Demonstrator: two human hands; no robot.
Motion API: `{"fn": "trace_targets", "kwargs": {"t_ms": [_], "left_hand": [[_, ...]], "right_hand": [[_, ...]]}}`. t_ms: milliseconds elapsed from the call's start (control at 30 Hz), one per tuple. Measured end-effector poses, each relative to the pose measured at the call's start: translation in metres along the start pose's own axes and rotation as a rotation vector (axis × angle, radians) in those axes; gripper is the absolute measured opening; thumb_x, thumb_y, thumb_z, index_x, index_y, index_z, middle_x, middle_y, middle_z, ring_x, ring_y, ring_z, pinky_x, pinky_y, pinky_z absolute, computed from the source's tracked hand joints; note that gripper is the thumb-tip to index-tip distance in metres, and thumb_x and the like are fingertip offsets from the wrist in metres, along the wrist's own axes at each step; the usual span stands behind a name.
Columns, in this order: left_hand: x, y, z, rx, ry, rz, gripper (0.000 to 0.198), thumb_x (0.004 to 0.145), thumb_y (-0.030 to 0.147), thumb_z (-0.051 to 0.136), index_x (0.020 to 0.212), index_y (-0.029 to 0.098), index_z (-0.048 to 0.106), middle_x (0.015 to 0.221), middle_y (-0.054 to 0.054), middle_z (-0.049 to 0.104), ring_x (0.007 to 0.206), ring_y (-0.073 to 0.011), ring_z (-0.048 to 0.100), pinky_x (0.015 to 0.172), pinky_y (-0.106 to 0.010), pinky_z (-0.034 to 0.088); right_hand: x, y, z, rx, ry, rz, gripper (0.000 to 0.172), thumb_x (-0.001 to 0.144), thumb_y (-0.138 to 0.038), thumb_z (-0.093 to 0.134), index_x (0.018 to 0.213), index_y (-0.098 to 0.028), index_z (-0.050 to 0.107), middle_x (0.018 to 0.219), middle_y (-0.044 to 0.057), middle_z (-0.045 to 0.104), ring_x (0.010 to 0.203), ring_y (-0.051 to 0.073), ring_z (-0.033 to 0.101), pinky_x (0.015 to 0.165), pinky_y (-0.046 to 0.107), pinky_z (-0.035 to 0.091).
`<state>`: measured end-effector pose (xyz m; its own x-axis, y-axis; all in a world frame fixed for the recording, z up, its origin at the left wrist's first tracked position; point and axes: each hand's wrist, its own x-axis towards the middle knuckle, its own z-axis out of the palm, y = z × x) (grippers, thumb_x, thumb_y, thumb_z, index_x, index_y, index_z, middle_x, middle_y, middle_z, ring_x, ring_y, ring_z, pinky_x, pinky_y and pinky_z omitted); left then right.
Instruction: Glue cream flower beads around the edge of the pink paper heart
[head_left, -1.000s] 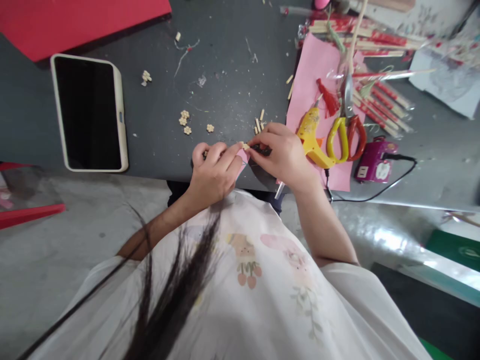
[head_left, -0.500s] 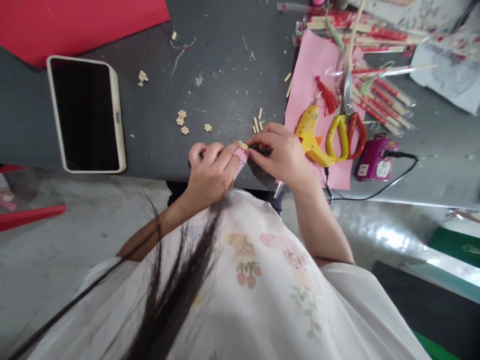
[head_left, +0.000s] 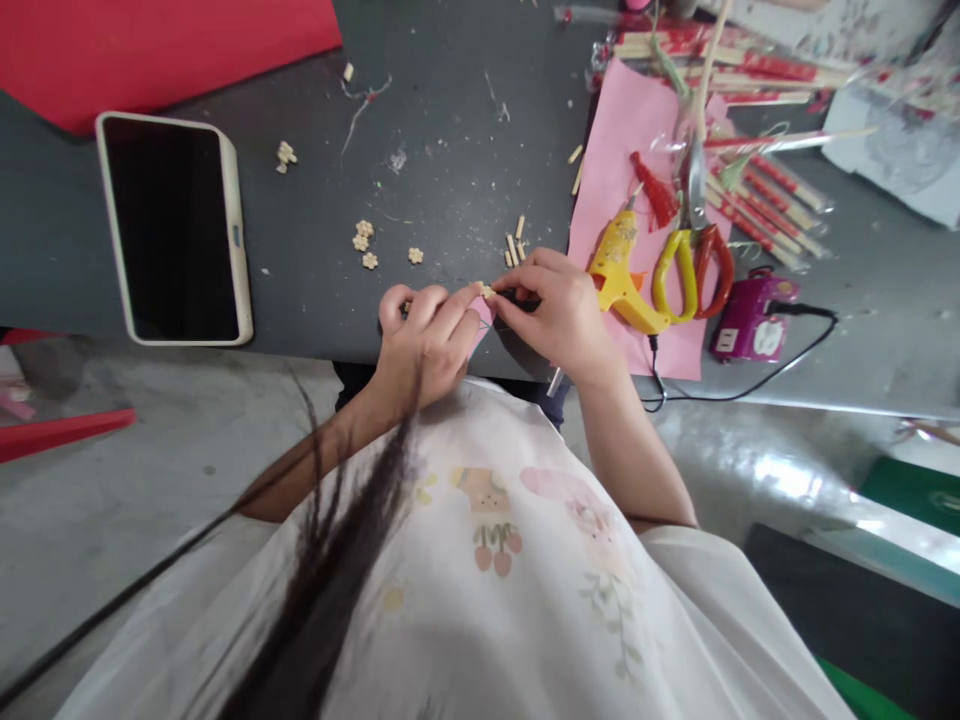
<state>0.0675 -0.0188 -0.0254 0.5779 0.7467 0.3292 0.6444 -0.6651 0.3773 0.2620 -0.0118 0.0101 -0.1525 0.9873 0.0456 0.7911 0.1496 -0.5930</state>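
At the front edge of the table, both my hands meet at a small pale wooden flower (head_left: 487, 291) made of short stick pieces. My left hand (head_left: 426, 345) has bent fingers, and its index fingertip presses the flower's left side; its thumb is hidden. On the other side, my right hand (head_left: 559, 310) pinches the flower between thumb and index fingertips. Something dark shows between the right fingers, too unclear to name. Under the fingertips lies a small pink paper piece (head_left: 481, 325) with thin lines on it. Short stick pieces (head_left: 512, 248) lie just beyond my right hand.
Several finished-looking flowers (head_left: 363, 236) lie left of centre. A phone (head_left: 172, 230) and red paper (head_left: 165, 50) are at left. At right, pink paper (head_left: 600, 150) bears a yellow glue gun (head_left: 619, 270), scissors (head_left: 694, 240) and a red tassel (head_left: 656, 190). A purple corded box (head_left: 754, 315) stands beyond.
My hands stay almost in place; the right hand and forearm have shifted very slightly left. The hanging hair has swung left. The flower remains at the fingertips.
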Motion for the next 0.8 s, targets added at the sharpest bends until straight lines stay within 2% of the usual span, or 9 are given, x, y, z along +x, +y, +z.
{"fn": "trace_targets", "kwargs": {"t_ms": [333,533,800], "left_hand": [[-0.0015,0.0010,-0.0015,0.044,0.006,0.007,0.026,0.100,0.028,0.034,0.101,0.027,0.060,0.136,0.003,0.064,0.102,-0.0223,0.055,0.096,-0.050,0.032],[-0.0023,-0.0013,0.0008,-0.078,-0.026,-0.014,0.032,0.101,0.036,0.031,0.101,0.028,0.062,0.137,0.002,0.063,0.103,-0.0227,0.054,0.098,-0.052,0.031],[-0.0004,0.0002,-0.0018,0.021,0.009,0.019,0.027,0.100,0.028,0.033,0.101,0.028,0.060,0.134,0.004,0.064,0.098,-0.0215,0.056,0.096,-0.048,0.031]], "right_hand": [[-0.0027,-0.0018,-0.0044,0.009,-0.001,0.008,0.008,0.085,-0.024,0.067,0.089,-0.020,0.072,0.077,0.003,0.059,0.075,0.017,0.056,0.068,0.033,0.046],[-0.0026,-0.0012,-0.0017,-0.002,0.008,-0.002,0.009,0.087,-0.023,0.064,0.088,-0.020,0.072,0.078,0.003,0.059,0.075,0.017,0.056,0.068,0.033,0.046],[-0.0025,-0.0017,0.0012,-0.002,0.016,0.013,0.007,0.086,-0.024,0.065,0.085,-0.019,0.071,0.077,0.003,0.059,0.075,0.017,0.055,0.069,0.033,0.046]]}}
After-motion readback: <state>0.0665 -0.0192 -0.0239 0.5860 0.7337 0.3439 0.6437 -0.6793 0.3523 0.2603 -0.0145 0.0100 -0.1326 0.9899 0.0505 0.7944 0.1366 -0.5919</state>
